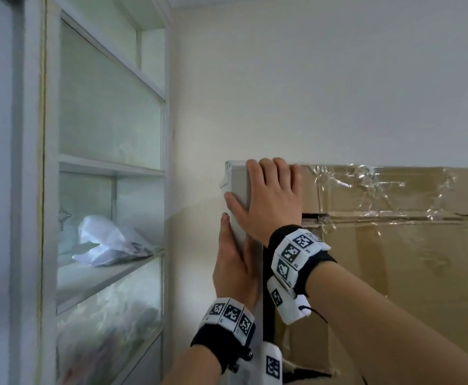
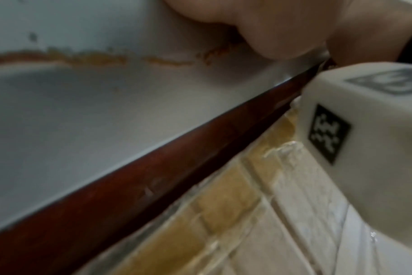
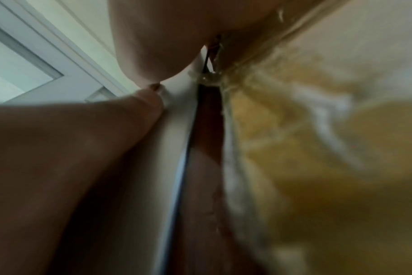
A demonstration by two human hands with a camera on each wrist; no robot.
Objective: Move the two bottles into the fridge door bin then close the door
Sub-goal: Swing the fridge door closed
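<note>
The grey-white fridge door (image 1: 238, 187) shows edge-on at the centre of the head view, nearly against the taped cardboard (image 1: 393, 232), with a narrow dark gap (image 1: 269, 318) between them. My right hand (image 1: 269, 195) lies flat on the door's top corner, fingers straight and thumb along its left edge. My left hand (image 1: 235, 268) presses flat on the door just below, thumb pointing up. In the left wrist view the door panel (image 2: 106, 111) meets a dark red-brown strip (image 2: 176, 176). The right wrist view shows the same strip (image 3: 207, 121) beside the door (image 3: 176, 121). No bottle or door bin is visible.
A white shelf unit with frosted glass panels (image 1: 110, 107) fills the left side. A crumpled white plastic bag (image 1: 108, 240) lies on one shelf. A plain cream wall (image 1: 310, 93) rises behind the door and the cardboard.
</note>
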